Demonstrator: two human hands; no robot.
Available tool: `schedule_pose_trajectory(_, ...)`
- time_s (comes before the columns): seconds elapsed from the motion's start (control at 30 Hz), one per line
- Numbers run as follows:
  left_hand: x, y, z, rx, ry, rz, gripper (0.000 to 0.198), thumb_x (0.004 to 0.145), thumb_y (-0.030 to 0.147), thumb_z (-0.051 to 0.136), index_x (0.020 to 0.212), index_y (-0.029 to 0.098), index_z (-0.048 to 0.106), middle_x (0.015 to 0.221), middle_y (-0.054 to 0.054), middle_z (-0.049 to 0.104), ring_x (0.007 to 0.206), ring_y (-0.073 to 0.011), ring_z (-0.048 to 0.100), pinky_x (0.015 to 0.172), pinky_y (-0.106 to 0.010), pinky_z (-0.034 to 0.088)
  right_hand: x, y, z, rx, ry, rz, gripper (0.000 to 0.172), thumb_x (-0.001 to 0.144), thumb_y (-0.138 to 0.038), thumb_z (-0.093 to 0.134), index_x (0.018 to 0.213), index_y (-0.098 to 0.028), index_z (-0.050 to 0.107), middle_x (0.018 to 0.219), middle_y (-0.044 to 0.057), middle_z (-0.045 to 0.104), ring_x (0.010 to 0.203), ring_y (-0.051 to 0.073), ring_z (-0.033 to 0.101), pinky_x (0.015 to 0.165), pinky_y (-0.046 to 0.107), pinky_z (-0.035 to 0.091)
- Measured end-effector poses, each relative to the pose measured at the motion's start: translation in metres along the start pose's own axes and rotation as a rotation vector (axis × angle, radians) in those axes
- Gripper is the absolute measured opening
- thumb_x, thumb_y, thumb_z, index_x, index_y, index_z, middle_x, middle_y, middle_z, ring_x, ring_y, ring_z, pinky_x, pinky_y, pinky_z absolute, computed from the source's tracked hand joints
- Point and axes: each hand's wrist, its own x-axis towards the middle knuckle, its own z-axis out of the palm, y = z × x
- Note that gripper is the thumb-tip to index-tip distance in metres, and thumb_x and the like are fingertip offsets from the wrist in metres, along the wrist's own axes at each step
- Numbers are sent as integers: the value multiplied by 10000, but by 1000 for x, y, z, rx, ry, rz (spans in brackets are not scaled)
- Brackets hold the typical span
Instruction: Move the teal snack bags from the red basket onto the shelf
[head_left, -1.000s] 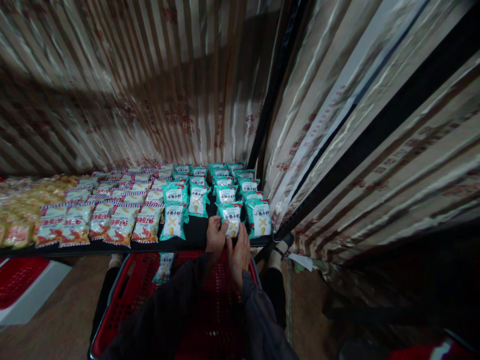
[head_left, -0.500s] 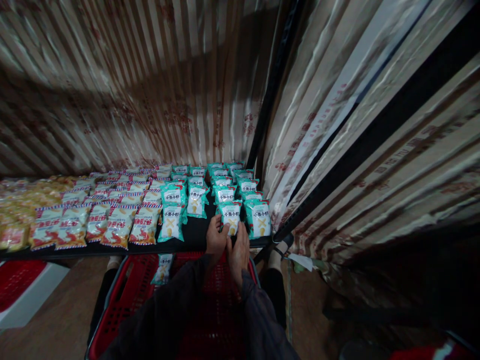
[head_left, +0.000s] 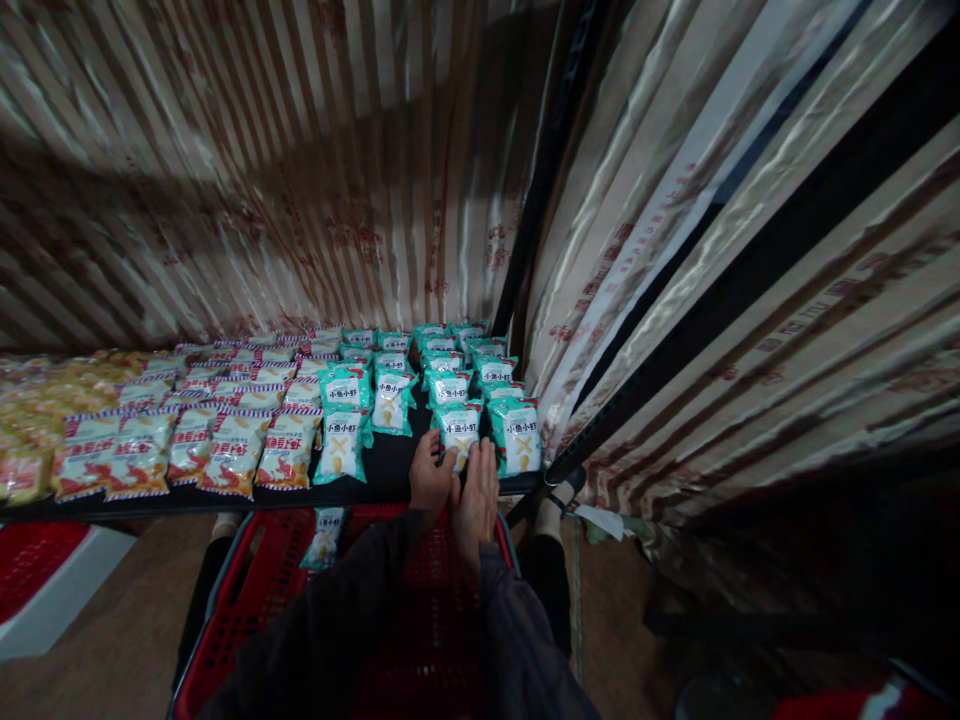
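A teal-and-white snack bag (head_left: pixel 460 425) stands at the front of a row on the black shelf (head_left: pixel 390 470). My left hand (head_left: pixel 432 474) is at its lower left, fingers curled along the side and thumb against the front. On the other side, my right hand (head_left: pixel 475 500) lies along the bag's lower right edge with its fingers stretched out. Another teal bag (head_left: pixel 518 440) stands just right of that hand. Left of my hands is a teal bag (head_left: pixel 341 445) at the front of a neighbouring row.
Red-and-white snack bags (head_left: pixel 236 445) and yellow packets (head_left: pixel 34 450) fill the shelf leftward. Below its edge sits a red basket (head_left: pixel 240 580) with one teal bag (head_left: pixel 325 535) in it. A black post (head_left: pixel 517 260) rises behind, against a draped curtain (head_left: pixel 300 180).
My right hand's fingers have moved up slightly and lie straighter beside the bag. My left hand has hardly moved, and the bag stays in place.
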Motion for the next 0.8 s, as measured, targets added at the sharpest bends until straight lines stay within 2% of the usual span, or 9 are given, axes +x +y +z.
schedule_pose_trajectory(0.13, 1, -6, -1, 38, -20, 41, 406, 687, 224, 722, 1075, 177, 613, 1082, -105, 656, 986, -209, 618, 874, -354, 486, 1, -1, 0, -17, -22, -38, 581, 959, -316, 290, 1502, -149, 167, 1539, 193, 250, 1443, 301, 171, 1064, 556, 332)
schedule_pose_trajectory(0.33, 3, -8, -4, 198, -60, 104, 430, 768, 264, 635, 1165, 124, 551, 1141, -147, 622, 1034, -217, 607, 879, -371, 504, 7, -2, 4, -60, 32, -56, 572, 976, -318, 277, 1503, -133, 154, 1528, 213, 264, 1434, 305, 196, 1044, 548, 363)
schedule_pose_trajectory(0.5, 3, -7, -10, 354, -16, 255, 384, 790, 298, 603, 1148, 163, 566, 1213, -132, 578, 1124, -230, 559, 846, -358, 536, 14, -5, 2, -55, 68, -85, 587, 977, -336, 301, 1506, -143, 139, 1535, 211, 248, 1435, 304, 194, 1058, 555, 348)
schedule_pose_trajectory(0.63, 8, -10, -12, 457, 3, 317, 409, 802, 331, 596, 1176, 172, 562, 1366, -149, 488, 1284, -265, 446, 942, -417, 507, 20, -5, 1, -51, 68, -104, 580, 976, -335, 315, 1500, -139, 163, 1533, 215, 248, 1434, 300, 195, 1063, 543, 347)
schedule_pose_trajectory(0.8, 19, -16, -10, 480, -71, 337, 522, 847, 366, 532, 1307, 126, 479, 1412, -179, 459, 1350, -280, 383, 1053, -469, 421, 27, -2, 6, -38, 82, -108, 567, 976, -333, 314, 1490, -126, 194, 1513, 231, 277, 1418, 305, 235, 1048, 540, 362)
